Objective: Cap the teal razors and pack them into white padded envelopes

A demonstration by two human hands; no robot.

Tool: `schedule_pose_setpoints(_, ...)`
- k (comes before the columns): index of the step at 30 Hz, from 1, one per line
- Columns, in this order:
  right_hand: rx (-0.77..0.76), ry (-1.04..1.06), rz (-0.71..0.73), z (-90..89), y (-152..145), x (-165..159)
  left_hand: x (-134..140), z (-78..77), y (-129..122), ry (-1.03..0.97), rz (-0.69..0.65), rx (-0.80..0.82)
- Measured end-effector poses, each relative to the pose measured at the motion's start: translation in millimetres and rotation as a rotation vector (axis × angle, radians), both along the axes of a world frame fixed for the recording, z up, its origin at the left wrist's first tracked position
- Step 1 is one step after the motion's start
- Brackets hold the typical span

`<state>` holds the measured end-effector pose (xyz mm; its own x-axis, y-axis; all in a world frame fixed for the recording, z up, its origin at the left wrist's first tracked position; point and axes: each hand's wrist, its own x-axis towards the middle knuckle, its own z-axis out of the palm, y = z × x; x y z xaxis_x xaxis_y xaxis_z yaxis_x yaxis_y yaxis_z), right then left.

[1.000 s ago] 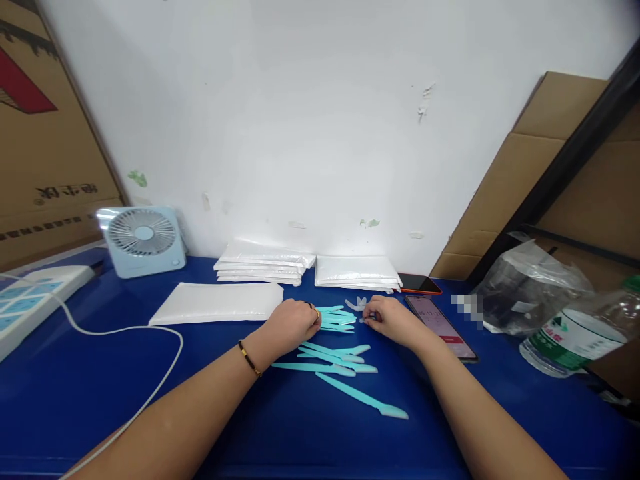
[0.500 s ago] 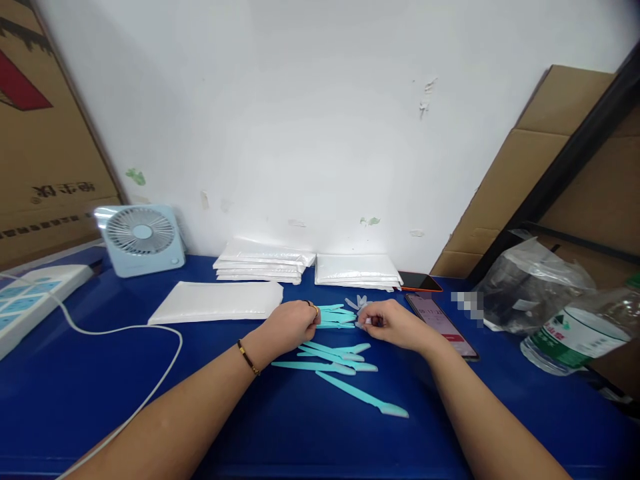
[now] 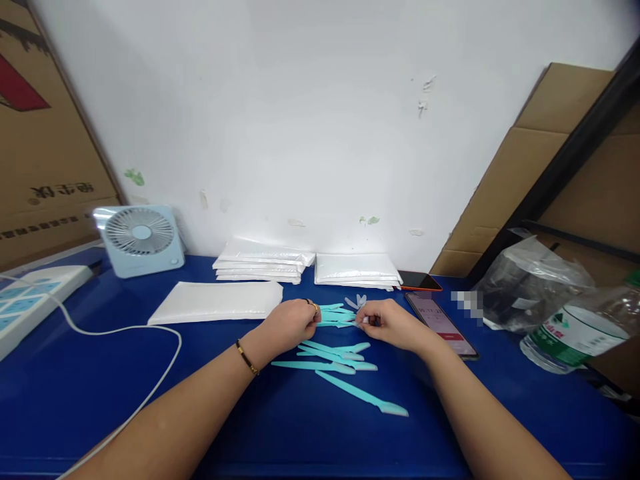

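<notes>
My left hand [image 3: 297,321] is closed on the handle end of a turquoise eyebrow razor [image 3: 334,324], which points to the right. At its blade end, my right hand [image 3: 381,321] pinches a small clear blade cap [image 3: 361,323], mostly hidden by the fingers. Several more turquoise razors [image 3: 334,310] lie just behind the held one. Loose translucent caps [image 3: 355,302] rest beside my right fingertips. Nearer to me lie other razors [image 3: 320,367], partly overlapping, with a single razor [image 3: 357,393] set apart at the front.
A padded white mailer [image 3: 220,301] lies left of my hand; two stacks of mailers [image 3: 260,260] sit against the wall. To the right are a phone [image 3: 443,327], another phone [image 3: 420,281], a plastic bag [image 3: 535,280] and a bottle [image 3: 575,333]. A fan [image 3: 143,240] and power strip [image 3: 40,297] stand left.
The right fingertips and cap have shifted very slightly against the blade end of the held razor. The left hand and the laid-out razors stay in place.
</notes>
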<state>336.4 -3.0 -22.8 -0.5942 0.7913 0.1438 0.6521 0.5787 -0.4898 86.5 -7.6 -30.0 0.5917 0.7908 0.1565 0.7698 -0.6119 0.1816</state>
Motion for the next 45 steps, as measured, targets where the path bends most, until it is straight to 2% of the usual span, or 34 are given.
schedule_pose_setpoints(3,-0.021,0.028,0.015,0.4,-3.9,-6.1,3.1,1.9,-3.4,-0.032,-0.033,-0.021)
schedule_pose_setpoints(8,-0.173,0.017,0.110,3.8,-6.5,-4.5,6.0,4.4,-9.4,-0.056,-0.103,-0.149)
schedule_pose_setpoints(10,-0.122,0.017,0.039,4.5,-1.4,5.5,4.0,3.4,-8.3,-0.075,-0.108,-0.155)
schedule_pose_setpoints(13,0.082,-0.003,-0.153,2.9,10.5,23.9,-1.0,-0.6,-2.5,-0.069,-0.062,-0.051)
schedule_pose_setpoints(15,0.163,-0.050,-0.213,0.0,17.4,31.6,-3.5,-3.7,1.9,-0.039,-0.025,0.010)
schedule_pose_setpoints(22,0.223,-0.142,-0.083,-12.5,26.8,17.5,-2.1,-6.1,5.8,0.027,0.011,0.026)
schedule_pose_setpoints(26,0.246,-0.203,-0.080,-11.6,26.6,14.4,-0.9,-5.0,4.9,0.070,0.019,0.080)
schedule_pose_setpoints(29,0.207,-0.206,-0.056,-7.1,23.0,18.3,-1.0,-5.3,5.2,0.096,0.014,0.103)
schedule_pose_setpoints(36,-0.002,-0.097,0.037,-3.2,15.3,21.8,-3.1,-6.7,4.9,0.073,-0.034,0.087)
schedule_pose_setpoints(42,-0.174,-0.031,-0.075,-9.2,16.6,21.9,-3.4,-3.5,3.7,0.038,-0.082,0.026)
schedule_pose_setpoints(45,-0.167,-0.004,-0.062,-15.1,18.9,20.0,-4.1,-4.7,5.0,0.005,-0.084,-0.010)
